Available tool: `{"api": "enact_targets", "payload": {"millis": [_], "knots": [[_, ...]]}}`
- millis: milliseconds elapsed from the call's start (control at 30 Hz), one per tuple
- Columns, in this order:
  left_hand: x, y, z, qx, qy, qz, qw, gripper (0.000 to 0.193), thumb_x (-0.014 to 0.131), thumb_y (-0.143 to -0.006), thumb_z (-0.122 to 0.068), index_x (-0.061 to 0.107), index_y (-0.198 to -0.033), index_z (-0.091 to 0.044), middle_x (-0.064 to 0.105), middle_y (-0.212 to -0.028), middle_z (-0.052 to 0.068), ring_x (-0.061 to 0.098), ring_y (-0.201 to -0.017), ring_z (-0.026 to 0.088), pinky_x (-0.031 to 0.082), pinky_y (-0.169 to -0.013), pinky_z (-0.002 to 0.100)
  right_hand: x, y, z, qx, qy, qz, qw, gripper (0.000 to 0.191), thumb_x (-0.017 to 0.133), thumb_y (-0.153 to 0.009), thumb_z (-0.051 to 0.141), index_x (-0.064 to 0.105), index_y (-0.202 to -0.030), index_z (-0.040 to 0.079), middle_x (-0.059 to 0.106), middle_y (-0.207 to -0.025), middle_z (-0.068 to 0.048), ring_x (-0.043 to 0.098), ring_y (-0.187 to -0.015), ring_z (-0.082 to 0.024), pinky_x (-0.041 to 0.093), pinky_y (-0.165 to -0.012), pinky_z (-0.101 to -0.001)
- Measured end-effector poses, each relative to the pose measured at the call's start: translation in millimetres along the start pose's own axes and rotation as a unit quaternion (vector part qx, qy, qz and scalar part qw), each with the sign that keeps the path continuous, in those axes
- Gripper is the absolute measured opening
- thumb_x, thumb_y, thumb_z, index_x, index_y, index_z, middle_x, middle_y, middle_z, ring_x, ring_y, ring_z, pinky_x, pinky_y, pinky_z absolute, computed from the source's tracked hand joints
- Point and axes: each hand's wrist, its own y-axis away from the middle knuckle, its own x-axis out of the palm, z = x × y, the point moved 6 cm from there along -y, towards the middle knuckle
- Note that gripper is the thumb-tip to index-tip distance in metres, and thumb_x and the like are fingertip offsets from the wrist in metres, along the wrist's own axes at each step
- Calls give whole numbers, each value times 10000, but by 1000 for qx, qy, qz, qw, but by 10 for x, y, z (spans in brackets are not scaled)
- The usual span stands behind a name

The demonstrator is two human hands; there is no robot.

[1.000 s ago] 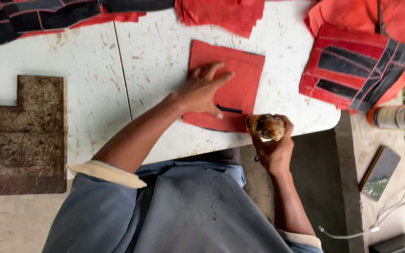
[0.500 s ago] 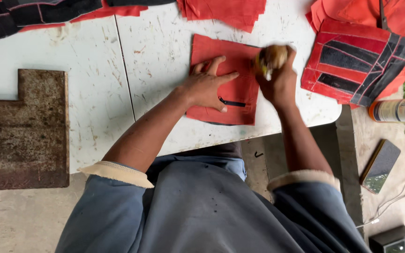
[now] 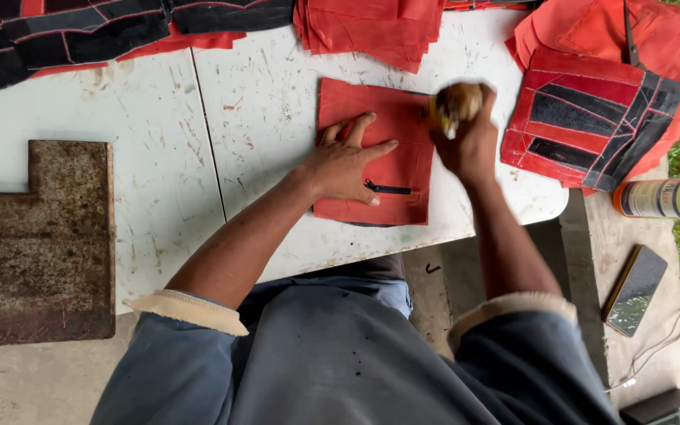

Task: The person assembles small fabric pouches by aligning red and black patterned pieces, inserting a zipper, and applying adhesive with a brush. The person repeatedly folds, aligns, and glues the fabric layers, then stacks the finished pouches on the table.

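**Two hands on a red cloth square**

A big white tabletop [image 3: 159,157] fills most of the view. On its left lies a rusty metal plate [image 3: 33,236] with one corner cut out. Far left lie black and red sewn strips [image 3: 80,27]. At the far edge sits a pile of red cloth pieces [image 3: 371,27]. On the right is a stack of red and black patchwork squares [image 3: 592,118].

In the middle lies a red cloth square [image 3: 403,134], flat on the tabletop. The left hand [image 3: 348,161] lies open and flat on it, holding nothing, just pressing it down. The right hand [image 3: 470,138] has its grip closed tight around a small round brown tool [image 3: 456,102], at the square's far right corner.

Off the tabletop, on the right, are a bottle [image 3: 663,198] on its side and a dark phone [image 3: 633,290].
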Motion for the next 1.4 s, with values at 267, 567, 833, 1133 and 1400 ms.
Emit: {"api": "enact_targets", "payload": {"millis": [267,567,833,1133,1400], "knots": [[31,6,-11,-40,-9,-10,999,1120,842,-643,-615,310,-1593,-351,37,-1671,209,162,-1525,427,195,-1234,546,-52,160,162,-74,-59,16,995,800,876,-928,66,282,-1460,2,700,-1269,-211,750,-1151,-336,616,-932,-387],[122,68,30,-72,-14,24,997,1120,843,-651,-616,285,-1598,-399,-11,-1693,118,129,-1508,497,228,-1231,512,-354,1713,544,89,-14,2,996,779,896,-900,156,329,-1411,3,714,-1192,-196,750,-1084,-307,595,-905,-376],[97,66,-6,-62,-5,22,998,1138,862,-633,-596,295,-1598,-395,-7,-1694,119,112,-1504,514,226,-1235,530,-377,1447,524,66,-37,-15,997,767,884,-933,152,319,-1425,-13,714,-1209,-200,754,-1109,-307,602,-935,-377],[57,87,-56,-38,1,25,999,1122,863,-637,-595,324,-1593,-357,4,-1678,176,132,-1509,492,174,-1249,547,-221,1170,223,23,-39,-25,999,782,888,-932,78,295,-1433,-9,711,-1208,-199,758,-1106,-319,612,-938,-372],[90,-19,-3,-27,4,28,999,1126,855,-662,-564,293,-1602,-306,2,-1653,237,131,-1538,416,125,-1238,543,58,-134,-111,-78,-50,-11,996,773,858,-975,52,260,-1464,32,725,-1275,-205,775,-1124,-365,656,-920,-376]]}}
